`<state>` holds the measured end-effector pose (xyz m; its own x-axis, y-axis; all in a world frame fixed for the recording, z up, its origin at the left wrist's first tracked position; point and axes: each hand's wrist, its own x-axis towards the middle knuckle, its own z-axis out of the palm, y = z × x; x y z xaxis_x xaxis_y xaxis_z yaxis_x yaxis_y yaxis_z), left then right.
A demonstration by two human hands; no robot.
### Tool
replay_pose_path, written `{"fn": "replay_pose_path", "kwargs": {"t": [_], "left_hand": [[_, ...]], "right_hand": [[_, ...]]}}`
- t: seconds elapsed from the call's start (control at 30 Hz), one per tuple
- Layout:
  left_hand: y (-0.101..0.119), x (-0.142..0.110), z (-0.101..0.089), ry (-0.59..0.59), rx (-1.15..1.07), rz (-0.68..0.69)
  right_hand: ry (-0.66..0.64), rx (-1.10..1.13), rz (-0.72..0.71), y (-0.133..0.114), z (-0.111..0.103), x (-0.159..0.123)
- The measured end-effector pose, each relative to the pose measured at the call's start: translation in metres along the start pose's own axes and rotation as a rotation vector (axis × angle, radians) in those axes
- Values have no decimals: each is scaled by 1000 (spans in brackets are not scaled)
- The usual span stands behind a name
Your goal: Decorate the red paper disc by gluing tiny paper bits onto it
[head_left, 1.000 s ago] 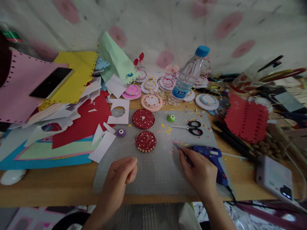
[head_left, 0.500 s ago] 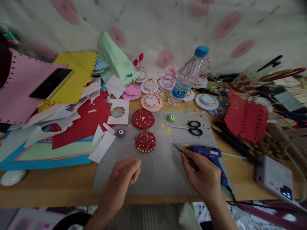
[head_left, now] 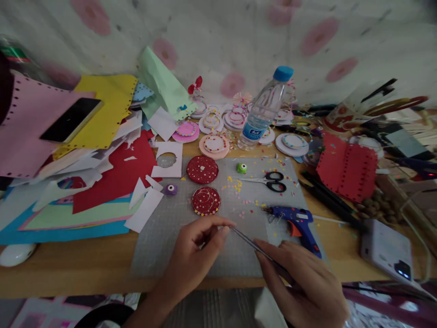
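Note:
My right hand (head_left: 303,278) holds dark tweezers (head_left: 251,241), pointing up and left over the grey cutting mat (head_left: 235,262). The tips meet the thumb and forefinger of my left hand (head_left: 201,248), which are pinched together; whatever lies between them is too small to make out. Just beyond my left hand lies a dark red disc (head_left: 206,200) with white stars, a curved line and yellow stars along its near rim. A larger red disc (head_left: 202,169) rests behind it. Tiny pink and yellow paper pieces (head_left: 235,183) are scattered to the right.
Scissors (head_left: 269,181), a green craft punch (head_left: 242,168), a purple punch (head_left: 171,189) and a blue glue gun (head_left: 293,218) lie on the mat. A water bottle (head_left: 262,114) stands behind, near decorated paper discs (head_left: 214,145). Paper sheets (head_left: 112,182) pile up at left; a power bank (head_left: 387,248) is at right.
My left hand has moved right and forward, its fingers now pinched at the tweezer tips. My right hand has drawn back toward me with the tweezers, uncovering the glue gun.

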<state>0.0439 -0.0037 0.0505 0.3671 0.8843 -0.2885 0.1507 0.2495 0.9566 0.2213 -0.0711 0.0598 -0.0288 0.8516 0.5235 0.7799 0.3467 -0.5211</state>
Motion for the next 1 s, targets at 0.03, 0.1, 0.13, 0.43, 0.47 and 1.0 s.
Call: {"fn": "replay_pose_path", "kwargs": {"t": [0.03,0.1,0.13,0.43,0.47,1.0], "left_hand": [[0,1,0,20,5,-5],[-3,3,-1,73,31,-1],[-5,3,-2,96,60,16],[-55,-10,-17,-102,984,537],[-60,-11,-16,-122,1070,543],[-56,19,20,47,1080,694]], "right_hand": [[9,-9,11,3,1,-1],[48,-44,41,9,2,-6],[71,-70,66,13,2,-10],[229,-225,343,31,-3,-36],[234,-217,341,32,-2,-38],[330,-259,543,36,-6,-51]]}}
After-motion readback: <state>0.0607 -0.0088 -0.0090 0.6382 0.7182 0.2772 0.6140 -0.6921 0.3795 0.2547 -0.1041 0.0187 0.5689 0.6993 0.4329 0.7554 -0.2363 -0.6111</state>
